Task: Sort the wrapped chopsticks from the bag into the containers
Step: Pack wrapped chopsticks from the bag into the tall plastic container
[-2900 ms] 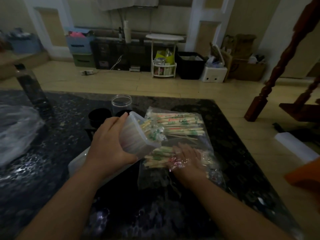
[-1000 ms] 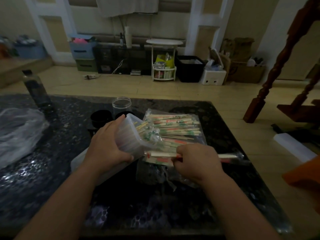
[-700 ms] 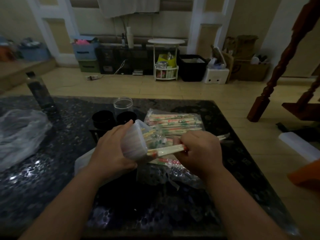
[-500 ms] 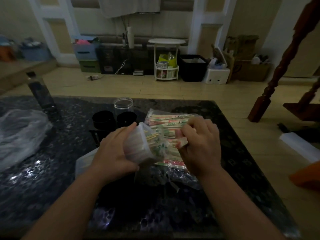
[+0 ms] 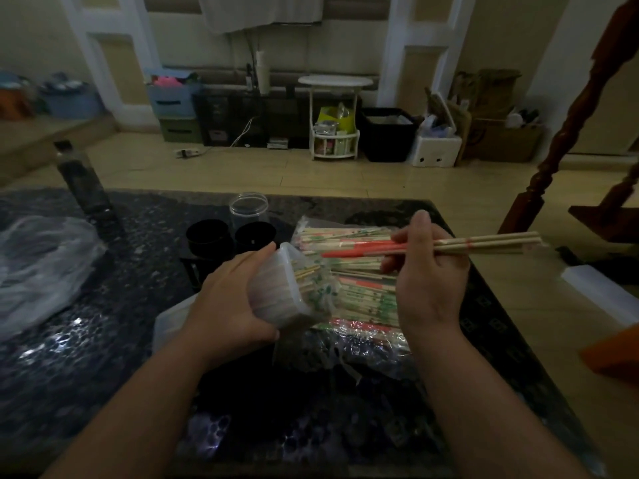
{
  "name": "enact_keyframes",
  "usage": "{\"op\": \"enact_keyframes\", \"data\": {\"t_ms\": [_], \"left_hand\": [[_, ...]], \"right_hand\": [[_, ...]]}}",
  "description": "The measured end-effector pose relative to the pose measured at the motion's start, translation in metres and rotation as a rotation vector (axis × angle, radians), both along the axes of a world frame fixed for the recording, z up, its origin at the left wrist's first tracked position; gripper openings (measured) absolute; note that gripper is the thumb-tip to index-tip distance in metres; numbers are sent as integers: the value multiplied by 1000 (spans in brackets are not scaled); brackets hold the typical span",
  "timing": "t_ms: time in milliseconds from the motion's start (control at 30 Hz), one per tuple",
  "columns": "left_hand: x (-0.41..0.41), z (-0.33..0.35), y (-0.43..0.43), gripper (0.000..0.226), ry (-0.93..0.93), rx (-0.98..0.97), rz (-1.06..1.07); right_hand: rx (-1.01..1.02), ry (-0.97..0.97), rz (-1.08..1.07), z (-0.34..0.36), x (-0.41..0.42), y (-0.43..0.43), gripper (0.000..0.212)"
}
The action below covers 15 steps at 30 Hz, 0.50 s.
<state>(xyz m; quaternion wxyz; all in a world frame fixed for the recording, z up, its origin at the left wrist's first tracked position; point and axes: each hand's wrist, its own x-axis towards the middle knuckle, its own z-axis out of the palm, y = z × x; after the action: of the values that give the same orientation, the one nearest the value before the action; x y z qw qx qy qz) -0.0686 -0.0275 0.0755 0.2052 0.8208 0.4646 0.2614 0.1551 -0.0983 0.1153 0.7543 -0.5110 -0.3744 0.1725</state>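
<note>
View: head camera, looking down over both forearms
Worktop: dark speckled stone worktop (image 5: pixel 103 340) across the lower half of the frame
Left hand: left hand (image 5: pixel 228 302) near centre, its grip curled round a translucent container (image 5: pixel 276 285), thumb underneath and fingers over the top
Container: held off the worktop and tipped on its side, mouth facing 3 o'clock; wrapped sticks with green print poke out of it
Right hand: right hand (image 5: pixel 428 281) above the bag, its grip pinching red-printed wrapped chopsticks (image 5: pixel 484 243) between thumb and fingers
Held chopsticks: roughly level, bare ends towards 3 o'clock, red end towards 9 o'clock, clear of the container
Bag: clear bag (image 5: pixel 366 344) flat on the worktop, at 3 o'clock of the container, packed with more wrapped pairs lying 9-to-3
Jar: clear jar (image 5: pixel 248 209) at 12 o'clock of the container
Cups: two black cups (image 5: pixel 207 236) side by side, just in front of the jar
Far left: crumpled plastic sheet (image 5: pixel 38 267) at 9 o'clock, dark bottle (image 5: pixel 83 181) at 10 o'clock
</note>
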Motion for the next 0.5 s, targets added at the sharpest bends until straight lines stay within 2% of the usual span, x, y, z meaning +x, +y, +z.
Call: {"op": "enact_keyframes", "data": {"t_ms": [333, 433, 500], "left_hand": [[2, -4, 2, 125, 52, -8, -10], [3, -5, 3, 125, 53, -3, -12], [3, -5, 2, 124, 51, -3, -8]], "right_hand": [[-157, 133, 168, -3, -11, 3, 37], [-400, 105, 360, -5, -18, 3, 23], [-485, 266, 476, -6, -22, 4, 8]]}}
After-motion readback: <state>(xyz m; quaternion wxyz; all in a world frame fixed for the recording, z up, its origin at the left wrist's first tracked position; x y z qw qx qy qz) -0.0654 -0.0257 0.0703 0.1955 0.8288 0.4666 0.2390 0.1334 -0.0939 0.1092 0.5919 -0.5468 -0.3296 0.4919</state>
